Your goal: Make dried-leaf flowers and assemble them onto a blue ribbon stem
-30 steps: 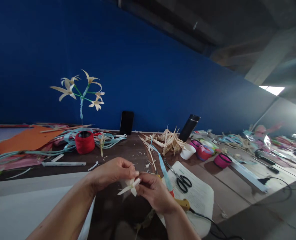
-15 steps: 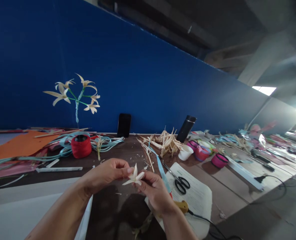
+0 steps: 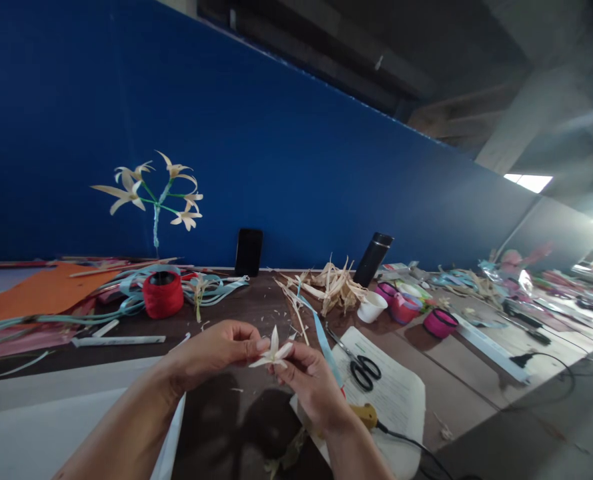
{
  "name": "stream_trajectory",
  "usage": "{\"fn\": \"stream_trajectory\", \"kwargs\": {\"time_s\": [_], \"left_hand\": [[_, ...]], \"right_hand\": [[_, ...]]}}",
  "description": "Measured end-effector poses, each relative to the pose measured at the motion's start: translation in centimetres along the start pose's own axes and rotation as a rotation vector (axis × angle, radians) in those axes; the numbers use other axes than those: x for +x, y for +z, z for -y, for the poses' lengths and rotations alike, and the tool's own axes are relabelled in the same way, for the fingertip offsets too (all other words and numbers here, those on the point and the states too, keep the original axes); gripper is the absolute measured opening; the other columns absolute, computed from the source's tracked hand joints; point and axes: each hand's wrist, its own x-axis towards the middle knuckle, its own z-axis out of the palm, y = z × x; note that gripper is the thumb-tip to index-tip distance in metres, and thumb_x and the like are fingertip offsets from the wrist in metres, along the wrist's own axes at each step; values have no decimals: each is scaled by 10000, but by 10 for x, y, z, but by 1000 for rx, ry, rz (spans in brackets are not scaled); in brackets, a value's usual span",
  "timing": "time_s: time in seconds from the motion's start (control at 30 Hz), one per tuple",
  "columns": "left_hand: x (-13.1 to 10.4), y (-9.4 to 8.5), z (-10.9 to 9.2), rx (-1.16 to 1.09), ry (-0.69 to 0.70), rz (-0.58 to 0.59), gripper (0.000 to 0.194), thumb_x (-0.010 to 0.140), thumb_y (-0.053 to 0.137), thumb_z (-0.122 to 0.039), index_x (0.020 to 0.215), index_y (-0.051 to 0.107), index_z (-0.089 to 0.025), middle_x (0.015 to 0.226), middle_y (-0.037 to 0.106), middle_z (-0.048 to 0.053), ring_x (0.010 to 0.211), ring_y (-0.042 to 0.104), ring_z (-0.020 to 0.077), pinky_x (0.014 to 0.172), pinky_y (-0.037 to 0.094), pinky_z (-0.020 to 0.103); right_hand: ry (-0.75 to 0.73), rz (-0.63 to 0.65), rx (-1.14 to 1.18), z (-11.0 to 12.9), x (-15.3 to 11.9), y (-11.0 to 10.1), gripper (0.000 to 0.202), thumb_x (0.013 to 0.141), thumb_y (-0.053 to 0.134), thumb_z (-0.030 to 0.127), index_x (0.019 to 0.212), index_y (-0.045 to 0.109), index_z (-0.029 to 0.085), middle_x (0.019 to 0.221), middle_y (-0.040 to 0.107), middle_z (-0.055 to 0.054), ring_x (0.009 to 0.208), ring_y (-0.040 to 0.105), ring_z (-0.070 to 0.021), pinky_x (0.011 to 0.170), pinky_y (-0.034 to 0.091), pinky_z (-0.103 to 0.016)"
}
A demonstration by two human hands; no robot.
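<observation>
Between my two hands, above the dark table, is a small cream flower [image 3: 273, 355] with narrow pointed petals, like dried husk. My left hand [image 3: 236, 347] pinches a petal at its left side between thumb and fingertips. From the right, my right hand [image 3: 309, 373] grips the flower's base with closed fingers; any stem there is hidden. Partly behind my right wrist lies a glue gun with a yellow body [image 3: 364, 415] and a black cord. Black-handled scissors [image 3: 363, 371] rest on a printed booklet [image 3: 396, 393] to the right.
A finished flower spray [image 3: 157, 207] stands at the left behind a red thread spool [image 3: 163, 293]. Dried husks [image 3: 333, 287], a white cup [image 3: 371, 307], a black bottle [image 3: 373, 260] and a phone [image 3: 249, 252] line the blue partition [image 3: 296, 167]. White sheets [image 3: 66, 427] lie front left.
The flower has shifted very slightly to the right and tilts a little more upright in my fingers. Both hands keep their pinching hold; the table things stay put.
</observation>
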Motion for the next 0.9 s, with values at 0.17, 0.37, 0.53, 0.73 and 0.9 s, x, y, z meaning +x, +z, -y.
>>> {"fn": "stream_trajectory", "kwargs": {"time_s": [0.17, 0.37, 0.53, 0.73, 0.9], "left_hand": [[0, -1, 2, -50, 7, 36, 354, 705, 612, -518, 713, 645, -165, 635, 591, -2, 594, 481, 130, 568, 337, 227], [0, -3, 2, -141, 77, 50, 273, 728, 631, -439, 745, 620, -167, 720, 610, 9, 667, 508, 136, 645, 366, 239], [0, -2, 2, -110, 45, 42, 256, 694, 662, -419, 714, 611, -170, 687, 584, -5, 637, 487, 131, 620, 356, 238], [-1, 1, 1, -76, 2, 42, 241, 701, 642, -391, 670, 596, -157, 598, 516, -41, 555, 386, 97, 537, 279, 214], [0, 3, -1, -148, -45, 54, 194, 699, 628, -332, 640, 588, -152, 556, 491, -51, 509, 333, 84, 495, 235, 219]], "right_hand": [[-1, 22, -16, -2, 0, -1, 173, 776, 665, 330, 724, 655, 165, 669, 550, 11, 613, 467, -105, 595, 366, -227], [30, 38, -56, 0, -1, -2, 199, 783, 652, 357, 739, 653, 163, 683, 558, 6, 619, 455, -107, 600, 351, -229], [37, 51, -57, 0, -2, -1, 192, 782, 655, 349, 741, 652, 162, 645, 506, 22, 608, 416, -102, 581, 316, -222], [48, 72, -33, -3, -2, -1, 175, 782, 656, 332, 735, 636, 165, 664, 481, 22, 617, 398, -102, 581, 302, -223], [16, 80, -49, 2, -2, 0, 174, 796, 639, 316, 717, 625, 161, 649, 462, 25, 612, 378, -103, 572, 288, -228]]}}
